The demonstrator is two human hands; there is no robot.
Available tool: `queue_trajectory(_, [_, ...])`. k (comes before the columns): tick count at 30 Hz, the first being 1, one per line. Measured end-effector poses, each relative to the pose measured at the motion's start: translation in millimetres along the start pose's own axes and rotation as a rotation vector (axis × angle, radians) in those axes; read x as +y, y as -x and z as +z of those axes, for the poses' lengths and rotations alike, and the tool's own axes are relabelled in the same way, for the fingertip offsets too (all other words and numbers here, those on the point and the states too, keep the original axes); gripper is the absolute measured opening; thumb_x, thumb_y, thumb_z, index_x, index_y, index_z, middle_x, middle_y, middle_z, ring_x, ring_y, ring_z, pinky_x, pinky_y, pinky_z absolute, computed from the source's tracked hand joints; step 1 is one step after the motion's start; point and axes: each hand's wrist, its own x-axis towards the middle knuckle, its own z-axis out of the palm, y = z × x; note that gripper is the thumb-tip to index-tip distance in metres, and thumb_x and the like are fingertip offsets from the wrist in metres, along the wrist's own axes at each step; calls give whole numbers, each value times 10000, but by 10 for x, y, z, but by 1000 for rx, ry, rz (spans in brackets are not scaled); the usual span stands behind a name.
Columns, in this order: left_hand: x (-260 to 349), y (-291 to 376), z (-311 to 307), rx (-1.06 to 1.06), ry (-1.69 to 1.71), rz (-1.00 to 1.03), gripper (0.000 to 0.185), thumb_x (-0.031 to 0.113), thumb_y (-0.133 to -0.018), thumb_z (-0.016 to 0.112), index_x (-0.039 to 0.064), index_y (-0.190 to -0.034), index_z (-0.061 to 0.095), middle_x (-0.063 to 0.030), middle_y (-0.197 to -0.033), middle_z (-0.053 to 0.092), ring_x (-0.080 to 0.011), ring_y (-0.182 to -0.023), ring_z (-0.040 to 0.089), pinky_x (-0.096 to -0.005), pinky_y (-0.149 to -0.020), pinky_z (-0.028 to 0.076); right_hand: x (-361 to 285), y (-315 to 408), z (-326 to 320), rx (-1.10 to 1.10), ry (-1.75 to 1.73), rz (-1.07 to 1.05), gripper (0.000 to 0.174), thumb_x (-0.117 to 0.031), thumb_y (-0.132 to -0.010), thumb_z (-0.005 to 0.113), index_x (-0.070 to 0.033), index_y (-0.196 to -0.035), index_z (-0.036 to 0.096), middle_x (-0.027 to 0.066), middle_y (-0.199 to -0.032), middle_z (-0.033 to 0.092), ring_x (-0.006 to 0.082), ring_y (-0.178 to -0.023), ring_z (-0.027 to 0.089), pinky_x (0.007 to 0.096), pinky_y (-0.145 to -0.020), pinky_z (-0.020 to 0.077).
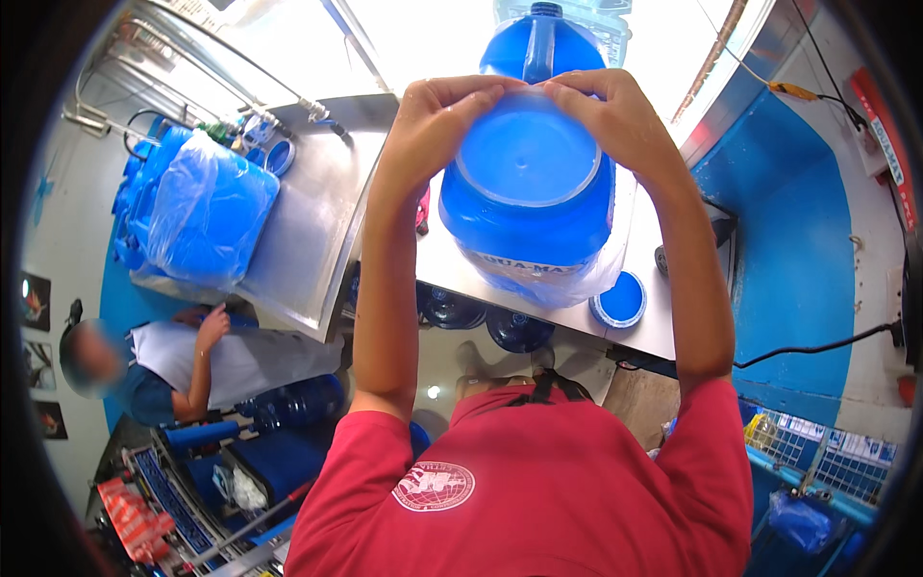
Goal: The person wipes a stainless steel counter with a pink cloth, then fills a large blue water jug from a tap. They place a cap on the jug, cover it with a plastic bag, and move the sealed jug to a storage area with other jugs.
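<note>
A large blue plastic water container [526, 223] stands upright on the white counter [461, 267], with clear plastic film [570, 285] around its lower part. On top of it lies a translucent round seal [530, 155] over the wide mouth. My left hand [454, 108] and my right hand [602, 108] meet at the far rim, thumbs and fingertips pinching the seal's edge. Near the counter's front edge, right of the container, rests a round blue lid [621, 299]. Behind the container is another blue container with a handle [544, 47].
A stainless steel sink counter [303, 238] at left bears several blue containers, one covered in film [209, 209]. A co-worker [173, 368] is beyond its lower edge. Large round bottles [451, 306] are under the counter. A black cable [815, 346] runs at right.
</note>
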Motion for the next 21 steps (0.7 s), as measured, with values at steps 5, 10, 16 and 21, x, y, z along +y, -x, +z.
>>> queue_trajectory(5, [3,0,11,20,-116,-33,235,114,-928,631,39,-1096,777,-125,-961,761,-185,-868,718,-308,-831,588,6,30,16,15,34,-39,303,-254,-964,624,-41,-1127,763,176,-971,752,287,-863,733,374,-848,566])
queue_trajectory(10, [172,11,-16,-40,-367,43,269,179,-950,657,30,-1154,750,-145,-1045,756,-216,-908,733,-333,-854,593,-182,41,-78,-82,272,-107,301,-211,-970,611,-10,-1150,742,205,-1011,745,294,-829,731,382,-817,571])
queue_trajectory(16, [285,75,127,57,-732,42,290,85,-898,601,54,-1145,749,-159,-1062,754,-275,-955,738,-364,-894,561,-373,-59,-129,-141,570,-186,226,-65,-892,577,31,-985,759,234,-957,728,344,-847,708,426,-771,543])
queue_trajectory(21, [246,187,258,221,-937,18,304,78,-806,595,164,-1032,779,-157,-1004,736,-339,-957,705,-440,-858,554,-346,-67,-40,-94,648,-349,178,-6,-806,545,54,-863,702,287,-911,674,430,-838,661,478,-802,508])
